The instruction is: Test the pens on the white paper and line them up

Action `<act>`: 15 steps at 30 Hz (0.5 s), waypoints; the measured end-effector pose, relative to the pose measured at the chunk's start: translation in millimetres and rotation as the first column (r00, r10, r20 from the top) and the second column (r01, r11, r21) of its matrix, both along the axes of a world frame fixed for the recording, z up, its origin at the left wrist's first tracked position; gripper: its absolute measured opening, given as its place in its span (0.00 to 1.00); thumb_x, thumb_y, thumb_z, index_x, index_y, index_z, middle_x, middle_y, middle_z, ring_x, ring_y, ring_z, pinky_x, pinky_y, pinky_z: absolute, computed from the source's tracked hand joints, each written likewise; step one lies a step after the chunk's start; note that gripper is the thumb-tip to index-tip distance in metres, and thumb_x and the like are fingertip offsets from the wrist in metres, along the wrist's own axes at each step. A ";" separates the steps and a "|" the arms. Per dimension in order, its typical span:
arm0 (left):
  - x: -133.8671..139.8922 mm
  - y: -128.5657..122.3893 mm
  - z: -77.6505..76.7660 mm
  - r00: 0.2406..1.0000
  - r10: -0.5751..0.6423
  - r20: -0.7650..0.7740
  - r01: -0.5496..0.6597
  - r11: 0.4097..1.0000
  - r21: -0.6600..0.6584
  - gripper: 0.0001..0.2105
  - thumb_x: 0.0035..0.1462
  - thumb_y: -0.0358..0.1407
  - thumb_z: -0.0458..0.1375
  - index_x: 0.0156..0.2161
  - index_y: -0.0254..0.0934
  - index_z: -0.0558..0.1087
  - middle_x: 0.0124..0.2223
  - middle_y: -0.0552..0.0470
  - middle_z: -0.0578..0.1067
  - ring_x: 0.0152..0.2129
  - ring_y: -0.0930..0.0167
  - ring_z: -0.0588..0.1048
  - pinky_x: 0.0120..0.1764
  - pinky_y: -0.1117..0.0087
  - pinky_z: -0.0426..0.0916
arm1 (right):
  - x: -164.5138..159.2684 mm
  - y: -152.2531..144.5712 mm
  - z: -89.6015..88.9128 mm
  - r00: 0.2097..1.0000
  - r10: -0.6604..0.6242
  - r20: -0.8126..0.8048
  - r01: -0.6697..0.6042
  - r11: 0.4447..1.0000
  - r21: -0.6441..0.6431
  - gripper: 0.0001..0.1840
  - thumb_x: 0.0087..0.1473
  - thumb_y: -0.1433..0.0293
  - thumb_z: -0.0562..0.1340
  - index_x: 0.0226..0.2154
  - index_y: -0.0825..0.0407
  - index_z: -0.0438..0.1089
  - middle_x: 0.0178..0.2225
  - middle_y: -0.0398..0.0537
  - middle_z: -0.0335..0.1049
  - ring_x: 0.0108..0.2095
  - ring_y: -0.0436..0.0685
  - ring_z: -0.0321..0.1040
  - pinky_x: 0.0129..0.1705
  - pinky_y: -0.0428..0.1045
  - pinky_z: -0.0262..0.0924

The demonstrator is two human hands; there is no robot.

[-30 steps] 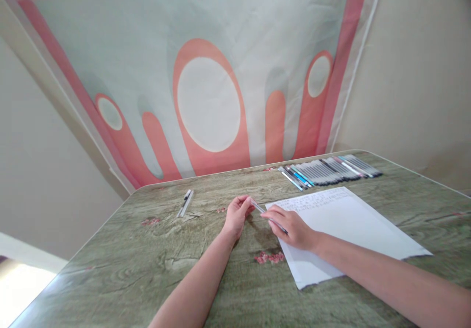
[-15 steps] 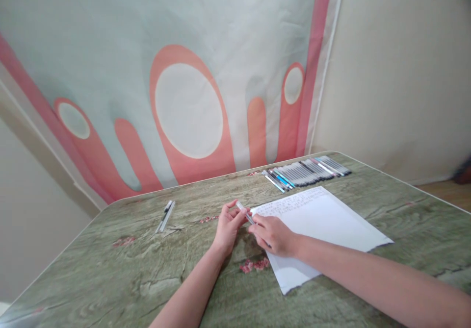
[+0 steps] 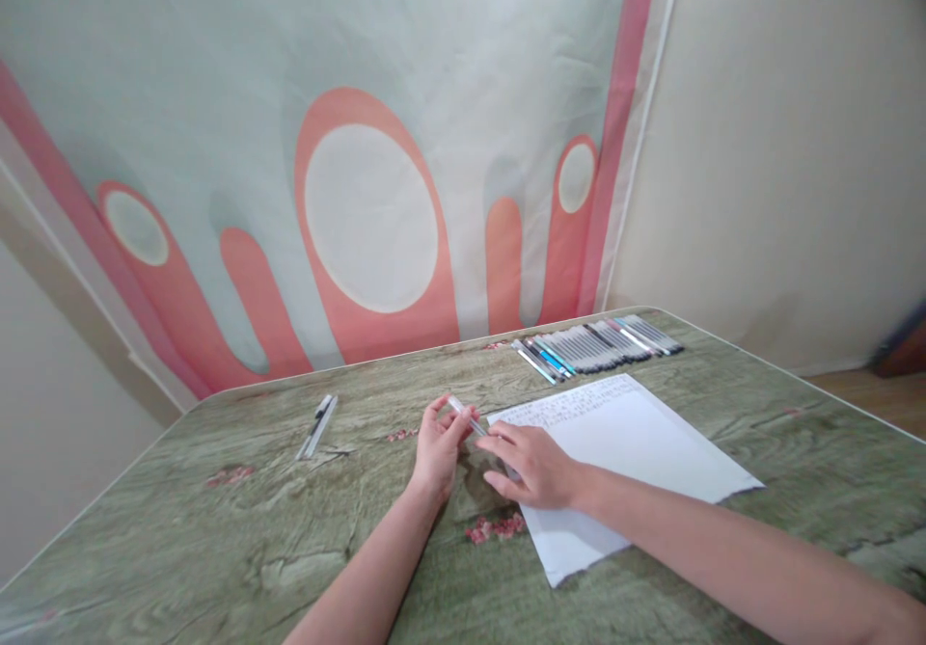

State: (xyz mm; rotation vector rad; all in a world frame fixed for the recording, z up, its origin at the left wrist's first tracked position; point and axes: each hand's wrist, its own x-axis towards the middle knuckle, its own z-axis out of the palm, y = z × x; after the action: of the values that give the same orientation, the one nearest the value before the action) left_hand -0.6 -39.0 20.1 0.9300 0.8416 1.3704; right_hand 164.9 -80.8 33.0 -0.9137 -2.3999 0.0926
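Note:
My left hand is closed on a pale, clear-barrelled pen, pinched between thumb and fingers, with one end sticking up past them. Lower down, the pen slants toward my right hand, whose fingers are stretched out and spread around its lower end. A greyish bit shows between the right thumb and index finger, though the fingers partly cover it. Beneath the right hand and wrist lies a white sheet of paper, with handwriting along its far edge.
Several pens lie side by side in a row behind the paper. Off to the left, a clear pen and a dark-marked one rest together on the wood-patterned table. A printed cloth hangs behind the table.
The fingers of my right hand have loosened and spread from their wrapped grip on the pen. My left hand still holds it. The whole view has shifted slightly.

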 end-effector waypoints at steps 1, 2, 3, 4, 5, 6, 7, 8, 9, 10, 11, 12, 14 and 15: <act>-2.7 2.4 -0.6 0.999 0.036 0.004 -0.036 0.999 0.003 0.25 0.44 0.34 0.63 0.47 0.38 0.58 0.35 0.50 0.75 0.33 0.73 0.75 0.40 0.70 0.65 | 0.7 -0.4 1.9 0.999 0.003 -0.034 -0.004 1.000 -0.027 0.18 0.52 0.64 0.55 0.46 0.51 0.60 0.38 0.49 0.62 0.36 0.53 0.61 0.37 0.47 0.56; -5.3 4.7 -1.0 0.997 0.072 0.008 -0.072 0.997 0.003 0.25 0.44 0.34 0.63 0.47 0.38 0.58 0.35 0.50 0.75 0.33 0.73 0.75 0.41 0.70 0.65 | 1.3 -0.4 3.2 0.997 -0.007 -0.074 0.002 0.998 -0.064 0.17 0.52 0.65 0.55 0.45 0.51 0.61 0.37 0.48 0.63 0.35 0.52 0.61 0.37 0.47 0.56; -7.6 6.5 -1.3 0.995 0.101 0.012 -0.101 0.995 0.001 0.25 0.44 0.34 0.63 0.47 0.38 0.58 0.34 0.50 0.75 0.32 0.73 0.75 0.41 0.70 0.65 | 1.6 0.2 3.6 0.992 -0.034 -0.119 0.020 0.994 -0.112 0.15 0.53 0.67 0.54 0.44 0.51 0.61 0.36 0.47 0.64 0.33 0.51 0.62 0.36 0.46 0.56; -9.4 7.9 -1.5 0.993 0.120 0.014 -0.120 0.993 -0.001 0.25 0.43 0.34 0.63 0.46 0.37 0.58 0.34 0.50 0.75 0.32 0.73 0.75 0.42 0.70 0.65 | 1.7 1.4 3.3 0.984 -0.074 -0.162 0.046 0.984 -0.171 0.13 0.53 0.69 0.53 0.43 0.51 0.61 0.34 0.46 0.64 0.31 0.50 0.62 0.35 0.46 0.56; -10.5 8.8 -1.8 0.992 0.129 0.012 -0.129 0.992 -0.002 0.26 0.43 0.34 0.63 0.47 0.37 0.57 0.34 0.50 0.75 0.32 0.73 0.75 0.42 0.69 0.65 | 1.6 3.0 2.2 0.973 -0.117 -0.198 0.068 0.969 -0.237 0.13 0.52 0.70 0.54 0.42 0.51 0.61 0.32 0.44 0.65 0.29 0.49 0.62 0.33 0.45 0.56; -11.0 9.3 -2.2 0.992 0.130 0.008 -0.130 0.992 0.003 0.26 0.44 0.34 0.63 0.47 0.37 0.57 0.34 0.50 0.75 0.33 0.73 0.75 0.43 0.68 0.65 | 1.4 5.1 0.7 0.963 -0.152 -0.221 0.079 0.949 -0.306 0.13 0.51 0.71 0.55 0.42 0.51 0.61 0.30 0.43 0.65 0.26 0.48 0.61 0.31 0.44 0.56; -10.8 9.4 -2.7 0.993 0.122 0.002 -0.122 0.992 0.012 0.26 0.44 0.34 0.63 0.47 0.37 0.56 0.35 0.49 0.75 0.33 0.73 0.75 0.43 0.67 0.65 | 1.4 7.7 -1.1 0.957 -0.175 -0.233 0.079 0.926 -0.369 0.14 0.50 0.71 0.56 0.42 0.52 0.60 0.28 0.41 0.66 0.25 0.47 0.61 0.29 0.43 0.56; -10.3 9.4 -3.3 0.994 0.110 -0.008 -0.110 0.994 0.024 0.27 0.44 0.35 0.63 0.48 0.38 0.56 0.36 0.49 0.75 0.33 0.72 0.75 0.44 0.66 0.65 | 1.8 10.6 -3.0 0.953 -0.189 -0.236 0.075 0.904 -0.421 0.14 0.48 0.71 0.57 0.41 0.52 0.61 0.27 0.40 0.66 0.24 0.47 0.61 0.28 0.43 0.56; -9.6 9.4 -4.0 0.995 0.101 -0.019 -0.100 0.994 0.038 0.28 0.45 0.35 0.62 0.49 0.38 0.55 0.37 0.48 0.75 0.34 0.71 0.75 0.44 0.65 0.65 | 2.8 14.1 -4.7 0.953 -0.197 -0.231 0.072 0.887 -0.457 0.14 0.48 0.71 0.58 0.40 0.53 0.62 0.26 0.40 0.66 0.23 0.47 0.61 0.27 0.43 0.55; -8.9 9.6 -5.0 0.995 0.098 -0.032 -0.096 0.994 0.052 0.29 0.45 0.35 0.62 0.50 0.38 0.54 0.38 0.47 0.74 0.36 0.71 0.74 0.44 0.64 0.64 | 4.5 18.3 -6.0 0.954 -0.206 -0.219 0.080 0.876 -0.475 0.13 0.47 0.71 0.58 0.39 0.53 0.63 0.26 0.41 0.66 0.23 0.47 0.62 0.27 0.42 0.55; -8.3 9.9 -6.0 0.993 0.104 -0.046 -0.101 0.993 0.064 0.30 0.45 0.35 0.62 0.52 0.39 0.53 0.40 0.46 0.74 0.37 0.70 0.74 0.45 0.64 0.64 | 7.1 23.3 -6.8 0.955 -0.220 -0.199 0.102 0.873 -0.478 0.12 0.47 0.71 0.58 0.38 0.53 0.64 0.26 0.41 0.67 0.24 0.47 0.62 0.27 0.42 0.55; -8.1 10.5 -7.3 0.991 0.122 -0.063 -0.117 0.991 0.072 0.31 0.45 0.35 0.62 0.53 0.40 0.52 0.42 0.45 0.73 0.39 0.69 0.73 0.45 0.64 0.64 | 10.7 29.5 -7.0 0.955 -0.241 -0.171 0.137 0.874 -0.466 0.11 0.48 0.71 0.57 0.37 0.54 0.65 0.26 0.42 0.67 0.24 0.47 0.62 0.27 0.43 0.55; -8.4 12.1 -9.9 0.981 0.166 -0.101 -0.159 0.985 0.070 0.31 0.46 0.35 0.61 0.53 0.40 0.52 0.45 0.43 0.71 0.41 0.69 0.72 0.45 0.64 0.64 | 20.6 45.0 -5.6 0.949 -0.306 -0.082 0.247 0.878 -0.410 0.10 0.49 0.70 0.57 0.36 0.54 0.67 0.27 0.43 0.68 0.26 0.48 0.63 0.29 0.43 0.56; -9.0 13.0 -11.3 0.976 0.180 -0.123 -0.174 0.983 0.063 0.30 0.47 0.36 0.61 0.53 0.39 0.52 0.47 0.42 0.70 0.42 0.69 0.72 0.45 0.64 0.64 | 26.7 54.1 -4.2 0.935 -0.353 -0.026 0.319 0.873 -0.368 0.09 0.49 0.70 0.56 0.36 0.54 0.67 0.29 0.44 0.69 0.28 0.48 0.64 0.31 0.43 0.56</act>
State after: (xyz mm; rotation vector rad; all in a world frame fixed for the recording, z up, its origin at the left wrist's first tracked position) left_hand -9.5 -26.0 8.9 1.0110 1.0099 1.5042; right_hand 191.6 -26.7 28.8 -1.4514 -2.1348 0.4426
